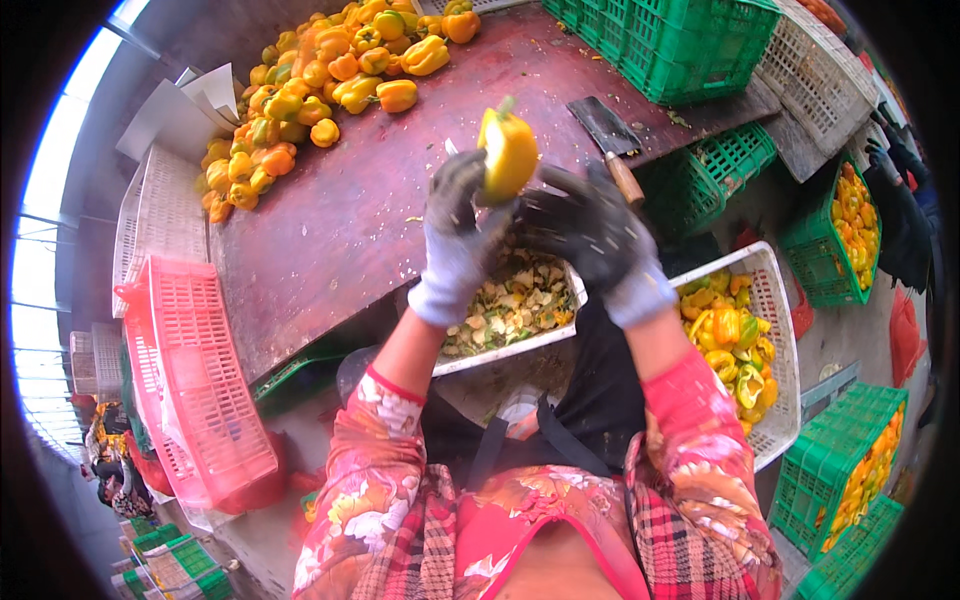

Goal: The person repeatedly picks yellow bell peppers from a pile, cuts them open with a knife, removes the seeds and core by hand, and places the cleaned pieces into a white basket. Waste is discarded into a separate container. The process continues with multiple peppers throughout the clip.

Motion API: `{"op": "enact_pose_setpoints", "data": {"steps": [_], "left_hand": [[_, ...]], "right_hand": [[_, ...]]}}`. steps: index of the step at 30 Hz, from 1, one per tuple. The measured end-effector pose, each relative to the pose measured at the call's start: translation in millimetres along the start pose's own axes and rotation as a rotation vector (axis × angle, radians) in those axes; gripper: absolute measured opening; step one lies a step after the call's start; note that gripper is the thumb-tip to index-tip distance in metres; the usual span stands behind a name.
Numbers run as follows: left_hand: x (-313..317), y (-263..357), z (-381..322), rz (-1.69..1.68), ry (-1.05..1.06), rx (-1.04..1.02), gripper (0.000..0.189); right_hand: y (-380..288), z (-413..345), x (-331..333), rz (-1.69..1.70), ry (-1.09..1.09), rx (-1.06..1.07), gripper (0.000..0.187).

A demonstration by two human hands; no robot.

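Note:
My left hand (465, 202), in a dark-coated glove with a pale cuff, holds a yellow bell pepper (511, 154) upright, green stem on top, with a pale patch on its side. A small pale tip, perhaps a blade, shows beside that hand's fingers. Just right of the pepper is my right hand (589, 217), gloved alike and blurred; whether it grips anything is unclear. Below both hands a white crate (510, 360) holds pale and green pepper scraps (517, 307). A cleaver (604, 126) with a wooden handle lies at the table's edge, beyond my right hand.
Whole peppers (315, 82) are heaped on the reddish table (337, 202). A green crate (667, 45) stands at the far right edge. A white crate (780, 330) of cut peppers is at my right, pink crates (202, 375) at my left. Another person (904, 202) is at the far right.

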State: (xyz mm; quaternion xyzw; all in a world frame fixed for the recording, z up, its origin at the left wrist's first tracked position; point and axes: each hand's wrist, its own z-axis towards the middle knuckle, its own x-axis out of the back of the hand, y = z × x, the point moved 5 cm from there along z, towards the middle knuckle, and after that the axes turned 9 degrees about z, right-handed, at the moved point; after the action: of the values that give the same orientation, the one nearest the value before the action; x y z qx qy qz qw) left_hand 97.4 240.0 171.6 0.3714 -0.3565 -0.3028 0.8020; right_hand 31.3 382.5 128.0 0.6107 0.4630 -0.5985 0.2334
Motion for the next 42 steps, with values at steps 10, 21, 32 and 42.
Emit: {"op": "enact_pose_setpoints", "data": {"steps": [10,21,32,42], "left_hand": [[27.0,13.8,-102.5,-0.771,-0.136,0.688,0.038],[9.6,14.1,-114.9,-0.866,-0.34,0.731,0.036],[13.3,-26.8,-110.4,0.13,0.121,0.505,0.032],[44.7,-57.3,-113.1,0.704,-0.451,0.397,0.052]], "right_hand": [[85.1,15.8,-4.4,-0.624,-0.095,0.471,0.03],[84.8,-6.7,13.2,-0.943,-0.185,0.31,0.037],[64.8,10.5,44.7,-0.921,0.388,0.509,0.028],[-61.1,-39.1,39.3,-0.736,0.504,0.425,0.032]]}}
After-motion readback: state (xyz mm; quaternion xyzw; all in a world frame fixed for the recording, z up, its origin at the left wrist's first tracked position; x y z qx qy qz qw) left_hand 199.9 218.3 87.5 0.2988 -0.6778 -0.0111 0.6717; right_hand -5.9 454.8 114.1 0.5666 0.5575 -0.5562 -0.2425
